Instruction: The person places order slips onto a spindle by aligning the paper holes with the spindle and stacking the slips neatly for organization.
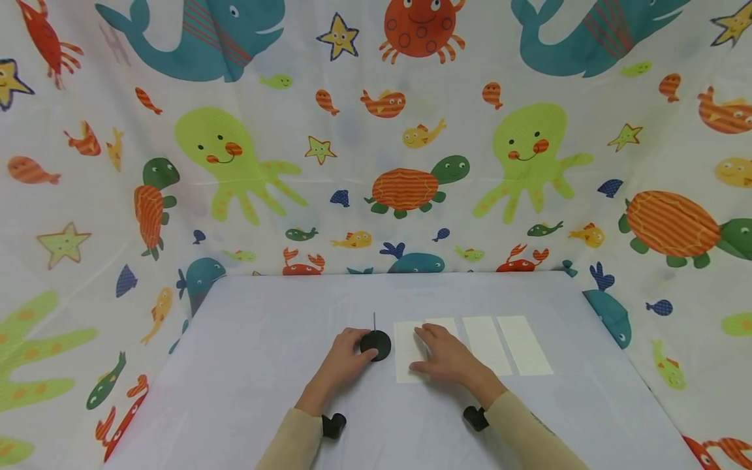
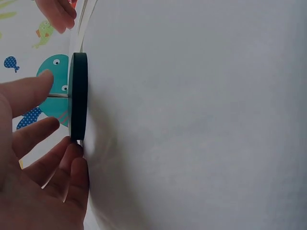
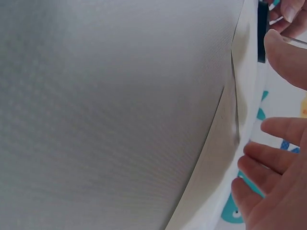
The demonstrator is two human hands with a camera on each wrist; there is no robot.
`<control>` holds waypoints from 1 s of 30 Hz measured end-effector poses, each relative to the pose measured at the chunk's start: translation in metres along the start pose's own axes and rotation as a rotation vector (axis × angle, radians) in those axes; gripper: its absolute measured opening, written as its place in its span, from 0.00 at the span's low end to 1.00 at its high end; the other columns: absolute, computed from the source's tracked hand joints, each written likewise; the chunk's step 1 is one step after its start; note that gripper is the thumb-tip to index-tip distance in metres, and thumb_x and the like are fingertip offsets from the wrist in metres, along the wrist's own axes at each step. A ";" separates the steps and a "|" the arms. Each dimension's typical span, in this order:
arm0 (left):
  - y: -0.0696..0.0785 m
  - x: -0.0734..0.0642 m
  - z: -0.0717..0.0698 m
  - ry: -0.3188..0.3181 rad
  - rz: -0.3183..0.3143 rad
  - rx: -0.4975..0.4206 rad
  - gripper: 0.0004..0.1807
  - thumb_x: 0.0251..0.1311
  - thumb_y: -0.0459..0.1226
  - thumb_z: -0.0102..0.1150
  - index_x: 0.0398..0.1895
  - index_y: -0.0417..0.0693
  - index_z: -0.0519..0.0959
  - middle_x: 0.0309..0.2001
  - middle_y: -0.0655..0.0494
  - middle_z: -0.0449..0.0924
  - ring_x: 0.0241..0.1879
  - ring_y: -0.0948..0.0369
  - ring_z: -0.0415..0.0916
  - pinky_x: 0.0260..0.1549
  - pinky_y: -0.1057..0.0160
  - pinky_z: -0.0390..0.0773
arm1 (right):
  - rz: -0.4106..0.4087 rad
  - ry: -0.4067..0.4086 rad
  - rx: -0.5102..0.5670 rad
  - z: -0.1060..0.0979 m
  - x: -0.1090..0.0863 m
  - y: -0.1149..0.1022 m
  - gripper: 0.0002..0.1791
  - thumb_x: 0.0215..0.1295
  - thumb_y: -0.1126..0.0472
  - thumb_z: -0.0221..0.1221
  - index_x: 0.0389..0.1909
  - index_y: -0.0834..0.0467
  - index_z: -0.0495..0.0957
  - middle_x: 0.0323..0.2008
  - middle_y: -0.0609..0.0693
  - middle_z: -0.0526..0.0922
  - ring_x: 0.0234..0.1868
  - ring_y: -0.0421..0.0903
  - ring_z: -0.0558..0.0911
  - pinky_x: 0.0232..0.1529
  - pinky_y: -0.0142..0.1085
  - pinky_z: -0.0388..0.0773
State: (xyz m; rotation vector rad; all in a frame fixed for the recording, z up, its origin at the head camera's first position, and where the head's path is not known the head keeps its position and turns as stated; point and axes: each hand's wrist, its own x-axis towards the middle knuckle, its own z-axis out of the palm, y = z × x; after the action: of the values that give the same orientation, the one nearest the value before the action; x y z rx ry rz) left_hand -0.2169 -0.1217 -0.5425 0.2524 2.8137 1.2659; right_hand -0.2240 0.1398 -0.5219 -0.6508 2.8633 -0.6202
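A black round base with a thin upright metal spike, a paper spike (image 1: 382, 346), stands on the white table. My left hand (image 1: 345, 356) is at its left side. In the left wrist view, loosely bent fingers (image 2: 72, 167) lie at the edge of the base, and the thumb (image 2: 33, 91) is above it near the spike. My right hand (image 1: 449, 356) hovers over the leftmost cream paper slip (image 1: 405, 352) and partly covers the slip beside it. Its fingers (image 3: 261, 153) are spread and apart from the paper, holding nothing.
Two more cream slips, one (image 1: 486, 343) and another (image 1: 525, 346), lie in a row to the right. A cloth with sea animals (image 1: 352, 143) hangs behind and at both sides of the white table (image 1: 264, 326). Black wrist cameras (image 1: 333, 425) sit at both wrists.
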 end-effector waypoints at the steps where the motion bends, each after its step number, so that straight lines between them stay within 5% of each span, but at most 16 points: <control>1: 0.000 0.000 0.000 -0.007 -0.012 0.000 0.28 0.65 0.45 0.66 0.64 0.42 0.77 0.61 0.44 0.74 0.63 0.46 0.69 0.64 0.43 0.69 | 0.000 -0.004 0.001 0.000 0.000 0.000 0.43 0.62 0.43 0.69 0.72 0.62 0.68 0.71 0.63 0.66 0.72 0.60 0.66 0.69 0.53 0.65; 12: -0.001 0.002 0.003 -0.001 0.044 0.102 0.26 0.65 0.40 0.66 0.63 0.37 0.77 0.60 0.41 0.73 0.61 0.44 0.69 0.60 0.44 0.71 | -0.015 -0.035 -0.044 0.008 0.002 0.003 0.43 0.61 0.42 0.69 0.70 0.64 0.70 0.72 0.61 0.66 0.73 0.59 0.64 0.70 0.52 0.64; 30: -0.001 0.001 0.001 -0.002 0.041 0.112 0.26 0.65 0.40 0.66 0.64 0.39 0.77 0.61 0.42 0.73 0.62 0.44 0.69 0.61 0.44 0.71 | -0.050 -0.018 -0.106 0.008 0.002 -0.003 0.41 0.61 0.44 0.70 0.67 0.67 0.73 0.70 0.63 0.69 0.72 0.60 0.65 0.68 0.51 0.67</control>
State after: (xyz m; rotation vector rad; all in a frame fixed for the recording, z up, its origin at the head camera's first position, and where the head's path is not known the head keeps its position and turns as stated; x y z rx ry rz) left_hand -0.2180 -0.1210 -0.5438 0.3168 2.8964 1.1152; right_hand -0.2226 0.1333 -0.5274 -0.7418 2.8865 -0.4694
